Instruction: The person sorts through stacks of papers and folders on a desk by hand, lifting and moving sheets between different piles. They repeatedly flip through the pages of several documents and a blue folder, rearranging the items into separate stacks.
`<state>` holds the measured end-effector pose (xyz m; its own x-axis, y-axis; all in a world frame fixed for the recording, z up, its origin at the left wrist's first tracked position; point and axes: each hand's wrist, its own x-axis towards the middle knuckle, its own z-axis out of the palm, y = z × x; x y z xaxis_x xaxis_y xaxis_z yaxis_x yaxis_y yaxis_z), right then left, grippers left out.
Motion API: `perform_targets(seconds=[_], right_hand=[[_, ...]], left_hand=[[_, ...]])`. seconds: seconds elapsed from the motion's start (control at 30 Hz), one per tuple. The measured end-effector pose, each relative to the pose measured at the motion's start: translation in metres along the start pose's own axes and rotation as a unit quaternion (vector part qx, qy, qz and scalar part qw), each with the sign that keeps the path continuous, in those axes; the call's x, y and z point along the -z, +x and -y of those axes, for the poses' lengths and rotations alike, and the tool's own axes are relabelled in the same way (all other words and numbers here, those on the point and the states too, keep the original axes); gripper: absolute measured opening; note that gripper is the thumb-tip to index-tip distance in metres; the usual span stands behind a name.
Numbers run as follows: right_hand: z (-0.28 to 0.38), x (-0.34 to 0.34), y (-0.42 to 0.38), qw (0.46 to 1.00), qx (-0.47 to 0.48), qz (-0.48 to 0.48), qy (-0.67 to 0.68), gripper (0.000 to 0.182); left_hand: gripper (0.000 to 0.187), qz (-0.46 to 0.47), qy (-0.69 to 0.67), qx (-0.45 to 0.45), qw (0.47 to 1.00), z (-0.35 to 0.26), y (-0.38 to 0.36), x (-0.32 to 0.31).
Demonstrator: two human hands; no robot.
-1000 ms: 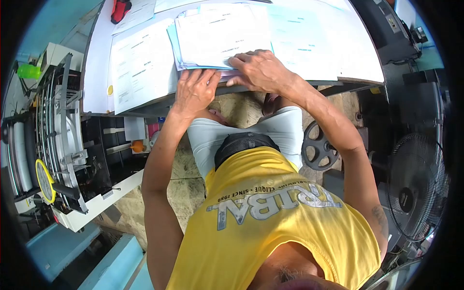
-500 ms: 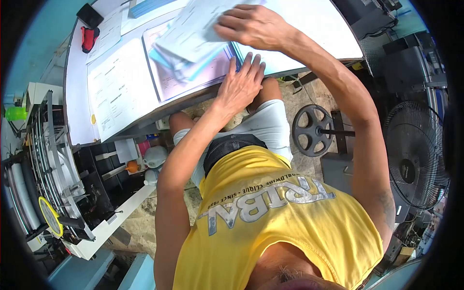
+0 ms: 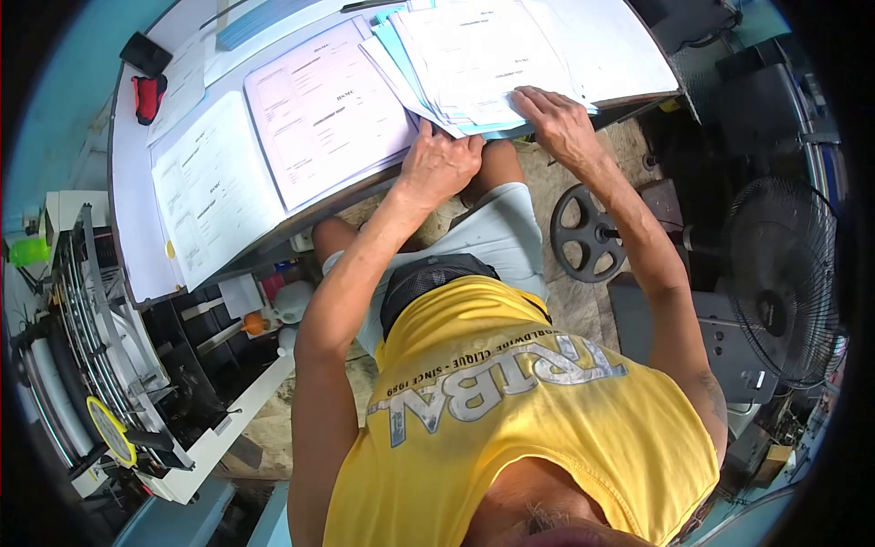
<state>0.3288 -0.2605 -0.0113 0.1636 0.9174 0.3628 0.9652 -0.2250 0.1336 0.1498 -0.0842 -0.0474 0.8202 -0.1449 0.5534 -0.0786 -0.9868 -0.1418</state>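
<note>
A loose stack of printed paper forms (image 3: 474, 55), white with blue sheets showing at its edges, lies at the right part of the table. My left hand (image 3: 441, 164) is at its near left corner, fingers curled at the sheet edges and fingertips partly hidden. My right hand (image 3: 563, 126) grips the near right edge, fingers on top and thumb out of sight. Left of the stack lies a neat pile of pinkish printed forms (image 3: 324, 109). Beside that, a pile of white printed forms (image 3: 217, 187) overhangs the table's near edge.
The white table (image 3: 132, 232) has a black object (image 3: 146, 55) and a red and black item (image 3: 148, 98) at its far left. A bundle of blue sheets (image 3: 264, 23) lies at the back. A standing fan (image 3: 779, 273) and a dark handwheel (image 3: 588, 232) are on the right.
The sheets my right hand was moving over the pinkish pile now lie to its right, uncovering it. Both hands have come to the near edge of that stack.
</note>
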Motion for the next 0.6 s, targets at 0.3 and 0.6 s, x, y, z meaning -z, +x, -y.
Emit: perform_targets(seconds=[0.3,0.6], right_hand=[[0.001,0.003,-0.004,0.998,-0.02,0.032,-0.047,0.034],[0.009,0.022,-0.001,0.999,-0.021,0.041,0.007,0.037]], left_hand=[[0.005,-0.076,-0.107,0.056,0.99,0.012,0.015,0.009],[0.02,0.148,-0.253,0.224,0.929,0.022,0.036,0.037]])
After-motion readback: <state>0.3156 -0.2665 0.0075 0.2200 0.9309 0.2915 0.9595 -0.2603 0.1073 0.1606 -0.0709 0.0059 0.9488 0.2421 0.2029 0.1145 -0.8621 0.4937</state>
